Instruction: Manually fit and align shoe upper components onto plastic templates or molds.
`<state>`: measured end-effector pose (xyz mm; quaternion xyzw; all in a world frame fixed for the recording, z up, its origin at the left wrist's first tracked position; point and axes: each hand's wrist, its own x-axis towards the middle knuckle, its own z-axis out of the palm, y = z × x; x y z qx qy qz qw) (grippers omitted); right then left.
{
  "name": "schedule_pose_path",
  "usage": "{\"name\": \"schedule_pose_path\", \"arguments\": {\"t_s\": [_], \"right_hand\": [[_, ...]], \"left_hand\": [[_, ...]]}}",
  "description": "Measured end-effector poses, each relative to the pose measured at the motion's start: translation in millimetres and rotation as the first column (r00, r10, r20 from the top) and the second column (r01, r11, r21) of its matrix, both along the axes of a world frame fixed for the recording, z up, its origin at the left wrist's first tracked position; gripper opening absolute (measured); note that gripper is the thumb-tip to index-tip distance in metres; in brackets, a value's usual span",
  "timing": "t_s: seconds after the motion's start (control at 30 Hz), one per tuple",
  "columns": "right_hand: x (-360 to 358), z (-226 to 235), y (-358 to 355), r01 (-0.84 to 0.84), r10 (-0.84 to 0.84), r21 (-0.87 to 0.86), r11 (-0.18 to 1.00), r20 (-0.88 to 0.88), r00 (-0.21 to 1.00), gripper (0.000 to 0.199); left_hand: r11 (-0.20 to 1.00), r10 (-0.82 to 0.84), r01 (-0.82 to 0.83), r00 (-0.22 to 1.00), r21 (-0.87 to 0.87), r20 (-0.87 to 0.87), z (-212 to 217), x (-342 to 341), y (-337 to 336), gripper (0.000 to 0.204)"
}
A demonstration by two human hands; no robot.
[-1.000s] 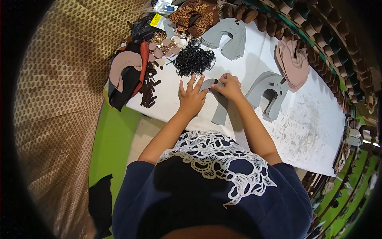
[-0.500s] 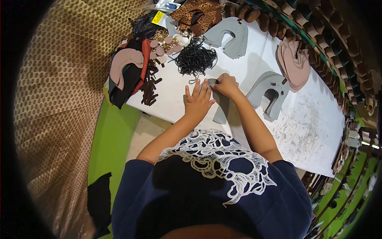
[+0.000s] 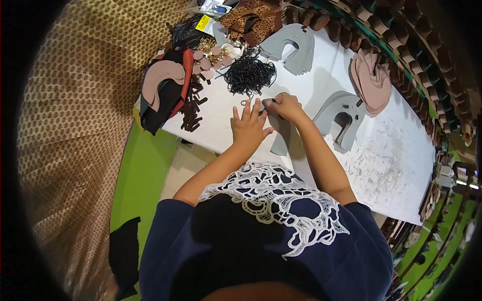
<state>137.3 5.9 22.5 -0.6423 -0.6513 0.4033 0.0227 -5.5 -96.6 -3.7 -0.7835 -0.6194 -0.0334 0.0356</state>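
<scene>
A grey U-shaped cut-out piece (image 3: 281, 140) lies on the white-covered table in front of me, one arm of it pointing toward my body. Over its left side my left hand (image 3: 246, 128) rests flat, fingers spread and thumb out. My right hand (image 3: 287, 107) is closed in a pinch at the top of the curve, beside a small dark bit. Its own fingers hide what it grips. Just beyond my hands sits a tangled heap of black cord or chain (image 3: 249, 75). Short dark brown strips (image 3: 192, 108) are scattered to the left.
Stacked grey U-shaped pieces (image 3: 329, 113) lie to the right, with another grey stack (image 3: 301, 52) farther back. Pink pieces (image 3: 370, 83) are piled at far right. Pink discs (image 3: 205, 64) and a pink curved piece (image 3: 156, 83) on dark material lie left. Shoe forms line the shelves (image 3: 401, 45).
My left thumb has spread a little farther out from the fingers. The right hand stays pinched at the top of the grey piece; the whole view has shifted slightly.
</scene>
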Motion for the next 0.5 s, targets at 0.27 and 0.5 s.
{"name": "schedule_pose_path", "arguments": {"t_s": [0.27, 0.5], "right_hand": [[11.2, -25.7, 34.1, -0.1, 0.05, -0.087, 0.991, -0.453, 0.89, 0.039], [-8.9, -3.7, 22.9, -0.439, 0.405, 0.179, 0.88, 0.199, 0.893, 0.017]], "left_hand": [[0.994, 0.058, -0.049, 0.994, -0.096, 0.088, -10.5, -4.4, -7.7, 0.054], [0.998, 0.061, -0.063, 0.977, 0.004, 0.207, -19.8, -6.8, -9.8, 0.051]]}}
